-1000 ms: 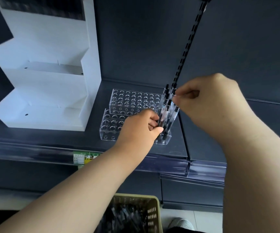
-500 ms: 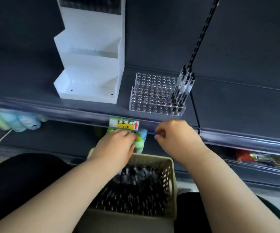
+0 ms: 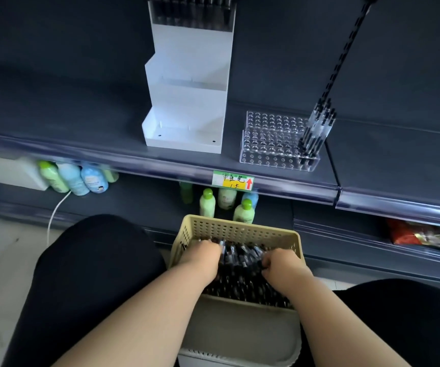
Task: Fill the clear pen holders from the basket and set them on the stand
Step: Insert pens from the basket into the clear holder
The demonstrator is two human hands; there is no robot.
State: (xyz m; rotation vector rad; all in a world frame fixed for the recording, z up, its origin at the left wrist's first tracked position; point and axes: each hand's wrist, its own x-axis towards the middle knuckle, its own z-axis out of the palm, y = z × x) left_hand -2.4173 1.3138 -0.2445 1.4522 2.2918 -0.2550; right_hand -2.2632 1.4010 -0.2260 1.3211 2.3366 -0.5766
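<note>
Two knees in black trousers (image 3: 94, 274) frame one beige perforated basket (image 3: 240, 229), which sits between them over a pale floor (image 3: 2, 260). The basket is heaped with dark pens (image 3: 242, 276). Both hands are down in the heap: the left hand (image 3: 203, 256) has its fingers curled round a bunch of pens, and the right hand (image 3: 282, 266) has its fingers hooked round the pen ends just beside it.

Beyond the basket, a low dark shelf (image 3: 139, 200) carries five upright bottles (image 3: 207, 202) and, to the left, four lying bottles (image 3: 92, 178). One white cable (image 3: 57, 213) hangs there, and one red packet (image 3: 412, 231) lies at the right.

Above it, the dark grey upper shelf (image 3: 81, 123) bears one price label (image 3: 233, 178) on its lip. On it are two clear pen holders, the front holder (image 3: 269, 154) touching the rear holder (image 3: 274, 121). A tight cluster of standing pens (image 3: 316, 128), too close to count, fills the front one's right end. Left of them, well apart, stands one white stepped stand (image 3: 187, 102); its two lower steps are bare and its top holds a row of dark pens.
</note>
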